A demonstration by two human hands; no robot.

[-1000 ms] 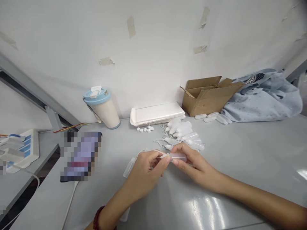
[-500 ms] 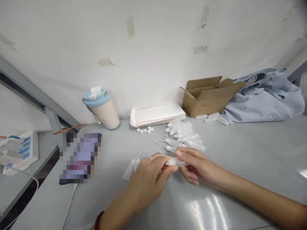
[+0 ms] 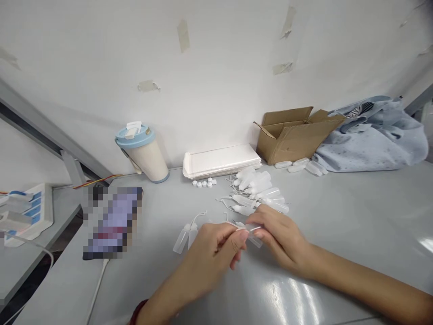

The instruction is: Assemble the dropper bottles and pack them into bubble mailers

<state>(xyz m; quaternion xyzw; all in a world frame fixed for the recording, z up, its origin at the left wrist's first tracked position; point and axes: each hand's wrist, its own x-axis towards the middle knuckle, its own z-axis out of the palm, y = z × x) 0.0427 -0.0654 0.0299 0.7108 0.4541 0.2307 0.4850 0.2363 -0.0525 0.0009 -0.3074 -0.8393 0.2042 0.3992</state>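
An open brown cardboard box (image 3: 297, 140) stands by the back edge of a smooth grey bench (image 3: 355, 216), with a loose heap of translucent plastic bottles (image 3: 259, 183) nearby. Closer to the front edge, a person's left hand (image 3: 209, 253) and right hand (image 3: 284, 239) meet, each grip pinched on one small translucent plastic bottle (image 3: 253, 229), blurred between the fingertips. Tiny white round caps (image 3: 204, 184) lie toward the back edge.
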